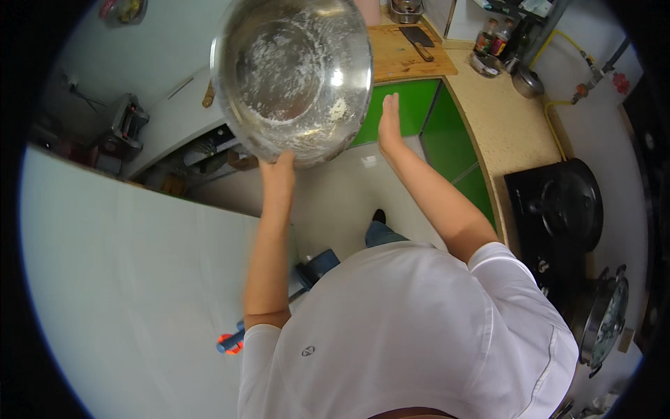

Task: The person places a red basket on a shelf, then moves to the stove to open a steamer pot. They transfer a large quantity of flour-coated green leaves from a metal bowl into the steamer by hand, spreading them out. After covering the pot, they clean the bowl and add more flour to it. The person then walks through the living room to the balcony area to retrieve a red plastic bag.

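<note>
My left hand (278, 166) grips the near rim of a large stainless steel basin (293, 73), its thumb over the edge. The basin is tilted so that its inside faces me, and white powder, perhaps flour, clings to the bottom and wall. A pale yellowish patch sticks to its right side. My right hand (390, 118) is raised to the right of the basin, apart from it, with straight fingers held close together and nothing in its grasp. Some white powder shows on its fingertips.
Beyond the basin, a cleaver (419, 43) lies on a wooden cutting board (384, 57). Bottles (492, 37) and a lidded metal pot (527, 82) stand on the beige counter (515, 120). A black stove (555, 209) is at the right. Green cabinets (453, 141) border the tiled floor (335, 201).
</note>
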`<control>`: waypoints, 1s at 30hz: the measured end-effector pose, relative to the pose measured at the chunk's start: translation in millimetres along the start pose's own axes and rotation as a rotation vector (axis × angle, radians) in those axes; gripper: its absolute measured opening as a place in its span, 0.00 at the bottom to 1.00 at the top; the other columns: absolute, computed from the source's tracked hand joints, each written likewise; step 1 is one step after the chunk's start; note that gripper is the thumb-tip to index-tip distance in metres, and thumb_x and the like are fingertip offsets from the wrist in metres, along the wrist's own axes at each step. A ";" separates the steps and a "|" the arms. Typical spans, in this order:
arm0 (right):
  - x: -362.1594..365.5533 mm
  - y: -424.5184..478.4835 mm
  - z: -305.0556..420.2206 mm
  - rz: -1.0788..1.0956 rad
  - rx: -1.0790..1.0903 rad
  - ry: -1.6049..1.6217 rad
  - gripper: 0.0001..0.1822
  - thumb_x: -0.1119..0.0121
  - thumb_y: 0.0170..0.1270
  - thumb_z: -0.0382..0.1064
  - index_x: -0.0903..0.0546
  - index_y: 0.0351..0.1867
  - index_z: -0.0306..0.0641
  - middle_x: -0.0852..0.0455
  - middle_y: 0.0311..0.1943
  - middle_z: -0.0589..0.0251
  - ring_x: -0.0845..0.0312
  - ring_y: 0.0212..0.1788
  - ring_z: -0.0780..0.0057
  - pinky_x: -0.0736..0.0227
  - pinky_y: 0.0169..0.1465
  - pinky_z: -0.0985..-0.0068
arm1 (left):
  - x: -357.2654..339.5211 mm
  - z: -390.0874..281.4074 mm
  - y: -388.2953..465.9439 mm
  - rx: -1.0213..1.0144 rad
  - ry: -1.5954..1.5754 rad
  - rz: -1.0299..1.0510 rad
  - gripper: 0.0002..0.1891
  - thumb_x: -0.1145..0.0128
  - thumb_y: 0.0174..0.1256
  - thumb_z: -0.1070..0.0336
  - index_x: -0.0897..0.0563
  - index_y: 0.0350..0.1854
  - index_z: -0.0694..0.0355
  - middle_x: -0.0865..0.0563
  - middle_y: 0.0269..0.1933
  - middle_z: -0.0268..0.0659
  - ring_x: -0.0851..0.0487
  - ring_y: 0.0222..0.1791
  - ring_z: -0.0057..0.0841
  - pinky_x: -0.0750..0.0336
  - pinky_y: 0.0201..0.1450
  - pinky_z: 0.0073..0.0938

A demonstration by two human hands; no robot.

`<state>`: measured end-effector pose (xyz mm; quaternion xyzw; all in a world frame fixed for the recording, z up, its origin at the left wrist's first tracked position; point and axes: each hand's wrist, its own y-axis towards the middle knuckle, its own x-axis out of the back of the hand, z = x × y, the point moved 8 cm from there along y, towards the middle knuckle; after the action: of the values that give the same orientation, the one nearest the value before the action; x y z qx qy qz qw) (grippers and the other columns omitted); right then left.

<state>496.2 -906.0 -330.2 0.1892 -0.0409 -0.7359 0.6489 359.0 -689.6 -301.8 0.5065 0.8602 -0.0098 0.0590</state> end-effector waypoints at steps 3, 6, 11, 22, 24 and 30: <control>-48.8 5.2 -79.8 -0.136 -0.340 0.515 0.25 0.66 0.65 0.48 0.42 0.56 0.29 0.39 0.57 0.55 0.43 0.57 0.66 0.48 0.58 0.72 | -8.6 1.7 13.9 -0.080 0.066 0.058 0.36 0.57 0.47 0.77 0.56 0.61 0.68 0.38 0.56 0.47 0.36 0.53 0.33 0.42 0.55 0.23; -70.6 61.7 -144.8 -0.200 -0.360 0.864 0.24 0.60 0.62 0.49 0.34 0.51 0.31 0.30 0.47 0.57 0.33 0.47 0.68 0.38 0.50 0.73 | -65.0 -48.1 26.4 -0.432 0.423 0.090 0.38 0.57 0.51 0.76 0.64 0.62 0.65 0.49 0.61 0.58 0.44 0.61 0.44 0.43 0.57 0.30; -117.1 107.8 -112.0 -0.085 -0.373 1.251 0.20 0.60 0.61 0.46 0.31 0.48 0.33 0.27 0.44 0.55 0.31 0.43 0.65 0.35 0.48 0.69 | -137.4 -86.0 56.6 -0.532 0.727 0.112 0.37 0.56 0.51 0.78 0.61 0.62 0.64 0.49 0.61 0.58 0.44 0.60 0.49 0.40 0.55 0.34; -89.3 181.2 -161.7 -0.094 -0.587 1.388 0.18 0.64 0.60 0.39 0.33 0.49 0.33 0.32 0.51 0.52 0.41 0.55 0.58 0.47 0.59 0.61 | -183.9 -80.0 112.5 -0.622 0.602 0.175 0.39 0.53 0.50 0.78 0.60 0.62 0.65 0.48 0.61 0.59 0.45 0.60 0.48 0.38 0.53 0.30; -66.0 178.7 -193.7 -0.351 -0.669 1.300 0.17 0.65 0.60 0.37 0.33 0.48 0.32 0.32 0.51 0.52 0.40 0.55 0.58 0.46 0.60 0.61 | -172.9 -67.6 134.4 -0.617 0.487 0.156 0.39 0.52 0.48 0.77 0.59 0.62 0.65 0.44 0.60 0.57 0.34 0.54 0.47 0.33 0.47 0.29; 21.0 176.7 -275.4 -0.388 -0.677 1.501 0.15 0.60 0.59 0.31 0.31 0.46 0.28 0.26 0.45 0.51 0.28 0.46 0.62 0.31 0.50 0.68 | -95.0 56.4 233.0 0.132 -0.181 -0.161 0.30 0.53 0.44 0.77 0.44 0.55 0.68 0.30 0.48 0.44 0.28 0.44 0.35 0.31 0.44 0.28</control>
<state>751.6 -902.6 -535.7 0.4267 0.6569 -0.4859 0.3876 613.1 -663.2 -337.3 0.4357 0.8866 -0.1170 0.1019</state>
